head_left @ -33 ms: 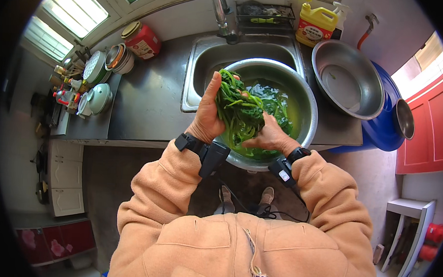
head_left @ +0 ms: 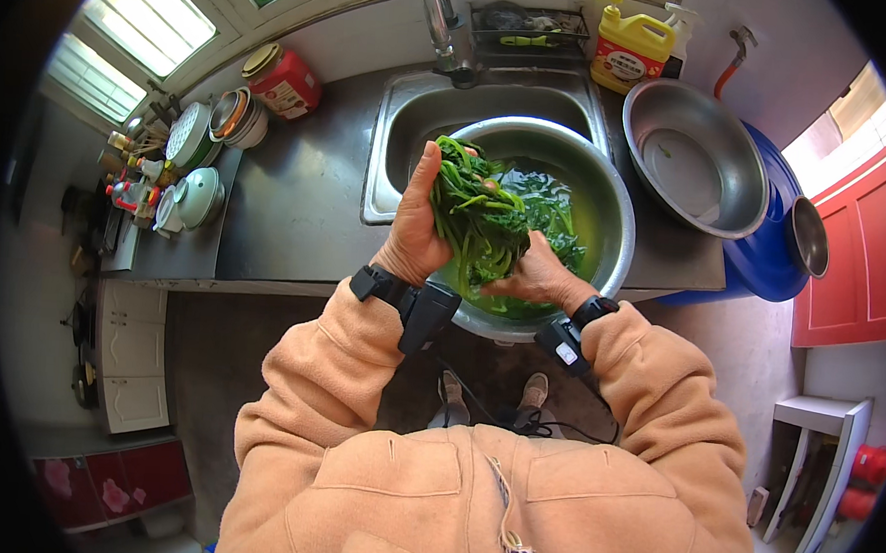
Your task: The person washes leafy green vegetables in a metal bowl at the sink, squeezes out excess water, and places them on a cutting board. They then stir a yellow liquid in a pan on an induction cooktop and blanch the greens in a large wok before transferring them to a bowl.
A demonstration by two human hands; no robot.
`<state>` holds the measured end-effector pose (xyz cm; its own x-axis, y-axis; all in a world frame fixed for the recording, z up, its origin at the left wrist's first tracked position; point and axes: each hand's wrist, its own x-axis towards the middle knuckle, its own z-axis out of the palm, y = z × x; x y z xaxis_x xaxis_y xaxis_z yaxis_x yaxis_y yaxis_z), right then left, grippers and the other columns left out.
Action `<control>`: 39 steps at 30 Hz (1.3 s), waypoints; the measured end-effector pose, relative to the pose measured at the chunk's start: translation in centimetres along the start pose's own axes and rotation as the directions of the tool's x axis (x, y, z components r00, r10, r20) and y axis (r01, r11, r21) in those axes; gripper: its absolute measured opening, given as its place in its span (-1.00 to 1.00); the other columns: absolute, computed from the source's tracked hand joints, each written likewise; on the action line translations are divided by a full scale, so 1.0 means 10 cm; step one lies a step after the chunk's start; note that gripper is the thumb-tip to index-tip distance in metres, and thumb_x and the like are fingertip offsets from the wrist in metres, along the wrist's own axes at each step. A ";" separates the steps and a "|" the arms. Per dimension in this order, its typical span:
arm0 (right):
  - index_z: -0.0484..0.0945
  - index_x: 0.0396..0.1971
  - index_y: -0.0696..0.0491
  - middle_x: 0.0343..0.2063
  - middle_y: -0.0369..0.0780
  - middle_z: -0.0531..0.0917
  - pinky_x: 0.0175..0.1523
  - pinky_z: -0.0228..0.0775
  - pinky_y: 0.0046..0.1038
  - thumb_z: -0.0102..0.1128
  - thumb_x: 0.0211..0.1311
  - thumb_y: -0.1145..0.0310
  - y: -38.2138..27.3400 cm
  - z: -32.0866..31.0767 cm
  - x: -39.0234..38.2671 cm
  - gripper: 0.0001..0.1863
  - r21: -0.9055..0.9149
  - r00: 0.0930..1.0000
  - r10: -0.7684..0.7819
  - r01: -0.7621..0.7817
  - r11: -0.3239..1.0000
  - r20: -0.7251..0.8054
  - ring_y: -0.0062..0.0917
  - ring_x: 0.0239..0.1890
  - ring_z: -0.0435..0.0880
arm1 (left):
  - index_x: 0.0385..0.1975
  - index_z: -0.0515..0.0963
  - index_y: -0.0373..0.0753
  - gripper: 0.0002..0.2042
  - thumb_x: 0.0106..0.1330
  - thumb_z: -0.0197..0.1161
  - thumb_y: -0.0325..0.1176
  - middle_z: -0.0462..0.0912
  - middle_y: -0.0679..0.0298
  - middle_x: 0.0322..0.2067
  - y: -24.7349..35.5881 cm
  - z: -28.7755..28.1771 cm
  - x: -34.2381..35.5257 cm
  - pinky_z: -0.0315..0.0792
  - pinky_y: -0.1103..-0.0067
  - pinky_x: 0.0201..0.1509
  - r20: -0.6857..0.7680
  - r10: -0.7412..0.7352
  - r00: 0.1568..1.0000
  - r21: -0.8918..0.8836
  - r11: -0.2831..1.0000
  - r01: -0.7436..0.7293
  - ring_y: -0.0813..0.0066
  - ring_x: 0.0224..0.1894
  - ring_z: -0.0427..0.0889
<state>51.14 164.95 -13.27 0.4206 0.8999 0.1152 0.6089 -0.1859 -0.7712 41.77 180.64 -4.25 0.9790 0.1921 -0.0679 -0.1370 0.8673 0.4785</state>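
Note:
A thick bunch of wet leafy greens [head_left: 479, 208] is held over a large metal basin. My left hand [head_left: 418, 223] grips it from the left, thumb pointing up and fingertips showing among the stems. At the lower right of the bunch, my right hand [head_left: 543, 274] is closed around its leafy end; part of its fingers is hidden by leaves. The basin [head_left: 624, 211] rests partly over the sink [head_left: 399, 124] and holds greenish water. More greens [head_left: 563, 228] float in it, to the right of the bunch.
A faucet [head_left: 442, 26] stands behind the sink. To the right are another metal basin [head_left: 669, 168], a blue lidded barrel [head_left: 764, 268] and a yellow jug [head_left: 630, 46]. A red jar [head_left: 285, 83] and stacked bowls [head_left: 241, 121] sit on the left of the counter [head_left: 296, 209].
My right hand's thumb and fingers have drawn in closer around the lower end of the greens. The bunch has shifted slightly in my left hand, which stays in place.

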 end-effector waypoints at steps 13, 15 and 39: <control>0.42 0.00 0.13 -0.18 -0.23 0.56 0.04 0.37 -0.54 -0.07 0.11 0.56 -0.41 -0.69 0.25 -0.61 0.874 0.961 0.220 0.043 0.485 -0.169 -0.54 -0.13 0.54 | 0.06 0.45 -0.20 -0.60 0.43 0.03 -0.02 0.60 0.26 -0.04 -0.14 -0.40 0.05 0.47 0.39 0.09 -0.238 0.030 0.971 0.057 0.998 -0.017 0.35 0.01 0.57; 0.40 -0.01 0.15 -0.17 -0.22 0.55 0.07 0.35 -0.52 -0.05 0.13 0.51 -0.53 -0.64 0.35 -0.63 0.745 0.939 0.212 0.064 0.664 -0.270 -0.54 -0.10 0.52 | 0.09 0.44 -0.19 -0.57 0.42 0.03 0.00 0.60 0.28 -0.03 -0.17 -0.38 0.03 0.45 0.41 0.11 -0.167 0.052 0.985 0.064 0.997 -0.042 0.37 0.01 0.57; 0.52 -0.08 0.14 -0.20 -0.17 0.67 0.01 0.43 -0.37 0.26 0.14 0.33 -0.17 -0.02 -0.07 -0.64 0.381 0.987 0.147 -0.109 0.918 -0.071 -0.33 -0.10 0.64 | -0.04 0.46 -0.23 -0.67 0.18 0.29 -0.52 0.61 0.28 -0.18 -0.07 -0.04 -0.17 0.55 0.51 -0.04 -0.016 0.126 0.992 0.184 0.975 -0.121 0.48 -0.16 0.63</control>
<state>49.94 164.53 -11.86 0.5524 0.8323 0.0452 0.2573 -0.1187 -0.9590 40.13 179.87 -4.82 0.9514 0.3072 -0.0206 -0.2246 0.7381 0.6361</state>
